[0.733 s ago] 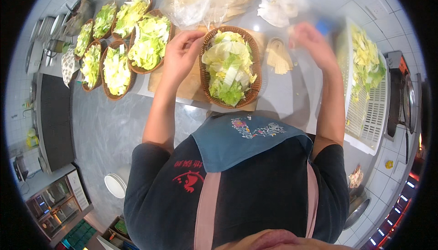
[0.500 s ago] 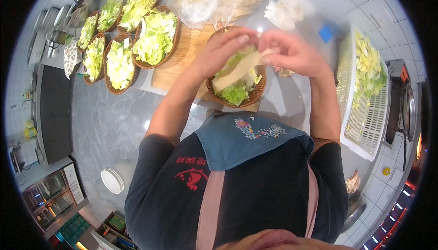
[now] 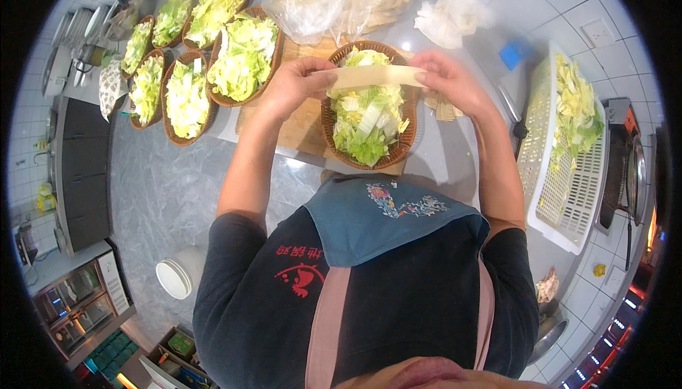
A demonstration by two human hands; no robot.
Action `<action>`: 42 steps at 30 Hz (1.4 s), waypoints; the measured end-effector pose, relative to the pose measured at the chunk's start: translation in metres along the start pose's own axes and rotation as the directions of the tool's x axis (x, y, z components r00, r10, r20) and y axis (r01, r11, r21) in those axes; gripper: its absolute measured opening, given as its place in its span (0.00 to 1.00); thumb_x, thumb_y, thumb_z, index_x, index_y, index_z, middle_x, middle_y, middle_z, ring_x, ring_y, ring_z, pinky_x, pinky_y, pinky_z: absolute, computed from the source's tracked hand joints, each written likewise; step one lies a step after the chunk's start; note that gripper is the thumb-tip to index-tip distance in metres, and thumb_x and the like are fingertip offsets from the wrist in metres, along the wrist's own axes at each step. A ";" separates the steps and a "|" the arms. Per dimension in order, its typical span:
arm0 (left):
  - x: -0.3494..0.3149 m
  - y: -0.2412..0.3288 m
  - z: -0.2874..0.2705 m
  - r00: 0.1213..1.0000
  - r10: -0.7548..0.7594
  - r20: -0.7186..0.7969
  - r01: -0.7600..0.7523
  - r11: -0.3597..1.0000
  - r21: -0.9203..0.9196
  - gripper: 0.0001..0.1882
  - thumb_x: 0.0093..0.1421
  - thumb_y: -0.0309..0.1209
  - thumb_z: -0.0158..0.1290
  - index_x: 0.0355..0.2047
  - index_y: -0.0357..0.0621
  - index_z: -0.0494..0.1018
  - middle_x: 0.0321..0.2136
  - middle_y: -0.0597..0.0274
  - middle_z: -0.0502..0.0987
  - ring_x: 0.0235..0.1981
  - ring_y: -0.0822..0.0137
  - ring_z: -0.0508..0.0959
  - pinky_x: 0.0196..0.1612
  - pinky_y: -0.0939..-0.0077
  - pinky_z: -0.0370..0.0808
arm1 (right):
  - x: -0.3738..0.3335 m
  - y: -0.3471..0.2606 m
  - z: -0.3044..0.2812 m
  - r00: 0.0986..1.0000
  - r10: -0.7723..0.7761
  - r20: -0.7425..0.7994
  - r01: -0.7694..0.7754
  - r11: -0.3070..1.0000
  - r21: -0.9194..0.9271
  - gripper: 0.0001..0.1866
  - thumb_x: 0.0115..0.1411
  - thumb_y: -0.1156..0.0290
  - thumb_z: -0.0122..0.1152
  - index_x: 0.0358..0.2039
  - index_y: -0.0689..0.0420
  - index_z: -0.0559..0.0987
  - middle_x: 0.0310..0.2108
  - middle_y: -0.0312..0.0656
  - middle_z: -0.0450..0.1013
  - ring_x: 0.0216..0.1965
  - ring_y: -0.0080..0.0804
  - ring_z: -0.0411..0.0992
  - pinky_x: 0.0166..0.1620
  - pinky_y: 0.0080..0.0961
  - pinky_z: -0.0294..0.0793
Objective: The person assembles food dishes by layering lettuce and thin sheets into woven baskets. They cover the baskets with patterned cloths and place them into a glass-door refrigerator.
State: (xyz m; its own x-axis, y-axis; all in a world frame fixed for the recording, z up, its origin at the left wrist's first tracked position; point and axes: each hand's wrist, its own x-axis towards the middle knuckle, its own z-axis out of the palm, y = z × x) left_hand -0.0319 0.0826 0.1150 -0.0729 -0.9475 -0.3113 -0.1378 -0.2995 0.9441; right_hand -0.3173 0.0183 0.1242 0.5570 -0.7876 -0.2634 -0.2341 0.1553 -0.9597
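Observation:
A pale beige flat strip, perhaps tofu skin, is stretched level between my two hands. My left hand pinches its left end and my right hand pinches its right end. Beneath the strip stands an oval brown wicker basket filled with chopped lettuce. The strip crosses above the far part of the lettuce; whether it touches the leaves I cannot tell. Beside my right hand, more folded beige strips lie on the counter. The basket rests partly on a wooden cutting board.
Several wicker baskets of lettuce stand at the left. Behind the board lies a clear plastic bag of beige sheets, with a crumpled white bag beside it. At right are a knife and a white perforated crate holding lettuce.
My hands have moved apart, drawing the strip out straight and level. Before, they were close together over the basket with the strip hanging at a slant. More of the lettuce now shows.

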 end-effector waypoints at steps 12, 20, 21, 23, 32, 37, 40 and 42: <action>0.023 -0.044 0.008 0.966 0.111 -0.233 -0.073 0.983 0.167 0.13 0.50 0.27 0.57 0.37 0.34 0.75 0.26 0.64 0.76 0.27 0.76 0.73 0.32 0.81 0.69 | 0.019 0.062 0.015 0.961 -0.205 -0.186 0.104 0.890 -0.445 0.08 0.55 0.73 0.55 0.37 0.57 0.75 0.35 0.41 0.75 0.36 0.31 0.73 0.41 0.26 0.70; 0.023 -0.053 0.019 0.897 0.372 -0.240 -0.217 0.842 0.493 0.09 0.52 0.26 0.56 0.35 0.37 0.76 0.25 0.63 0.75 0.26 0.73 0.71 0.32 0.80 0.70 | 0.013 0.063 0.042 0.875 -0.388 -0.291 0.097 0.728 -0.678 0.06 0.53 0.72 0.55 0.33 0.53 0.76 0.38 0.40 0.67 0.37 0.39 0.71 0.39 0.33 0.72; 0.024 -0.055 0.021 0.894 0.374 -0.246 -0.216 0.842 0.494 0.08 0.52 0.25 0.56 0.34 0.38 0.76 0.26 0.60 0.74 0.26 0.71 0.72 0.32 0.78 0.70 | 0.014 0.064 0.041 0.881 -0.376 -0.287 0.078 0.715 -0.695 0.05 0.54 0.71 0.55 0.32 0.54 0.76 0.38 0.40 0.67 0.37 0.39 0.70 0.39 0.33 0.72; 0.027 -0.062 0.019 0.850 0.490 -0.193 -0.316 0.768 0.558 0.08 0.50 0.25 0.57 0.32 0.39 0.76 0.24 0.57 0.74 0.26 0.65 0.73 0.32 0.74 0.70 | 0.015 0.068 0.041 0.867 -0.423 -0.261 0.099 0.661 -0.743 0.06 0.55 0.68 0.55 0.30 0.54 0.77 0.37 0.40 0.68 0.37 0.41 0.70 0.39 0.34 0.71; 0.025 -0.059 0.024 0.828 0.499 -0.256 -0.288 0.770 0.570 0.06 0.48 0.24 0.58 0.29 0.41 0.78 0.28 0.55 0.72 0.31 0.60 0.73 0.37 0.71 0.70 | 0.047 0.127 -0.079 0.776 -0.230 -0.587 -0.159 0.829 -0.536 0.13 0.58 0.61 0.53 0.34 0.58 0.78 0.33 0.48 0.75 0.35 0.41 0.73 0.40 0.32 0.70; 0.026 -0.070 0.019 0.860 0.453 -0.236 -0.277 0.801 0.531 0.07 0.51 0.26 0.56 0.32 0.42 0.78 0.32 0.56 0.74 0.36 0.61 0.73 0.40 0.72 0.70 | 0.051 0.166 -0.090 0.837 -0.026 -0.547 -0.202 0.914 -0.353 0.13 0.52 0.62 0.61 0.33 0.58 0.79 0.30 0.41 0.77 0.33 0.30 0.74 0.38 0.26 0.70; 0.024 -0.071 0.019 0.895 0.393 -0.211 -0.242 0.825 0.510 0.08 0.55 0.28 0.54 0.35 0.40 0.78 0.37 0.56 0.75 0.40 0.63 0.73 0.43 0.74 0.71 | 0.044 0.165 -0.096 0.856 0.089 -0.509 -0.194 0.968 -0.156 0.11 0.50 0.63 0.64 0.29 0.58 0.78 0.27 0.35 0.76 0.30 0.24 0.72 0.36 0.23 0.69; 0.023 -0.071 0.018 0.901 0.375 -0.217 -0.236 0.845 0.480 0.09 0.55 0.28 0.53 0.35 0.40 0.78 0.38 0.55 0.75 0.41 0.63 0.74 0.44 0.74 0.70 | 0.029 0.136 -0.089 0.868 0.156 -0.472 -0.199 0.979 -0.043 0.10 0.50 0.64 0.64 0.28 0.55 0.77 0.26 0.32 0.74 0.29 0.21 0.70 0.32 0.21 0.67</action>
State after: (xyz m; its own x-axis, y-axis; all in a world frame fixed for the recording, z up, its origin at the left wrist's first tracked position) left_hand -0.0411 0.0840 0.0388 0.0968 -0.9906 0.0969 -0.5736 0.0240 0.8188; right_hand -0.4037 -0.0366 -0.0057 0.0708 -0.9407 -0.3319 -0.3739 0.2834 -0.8831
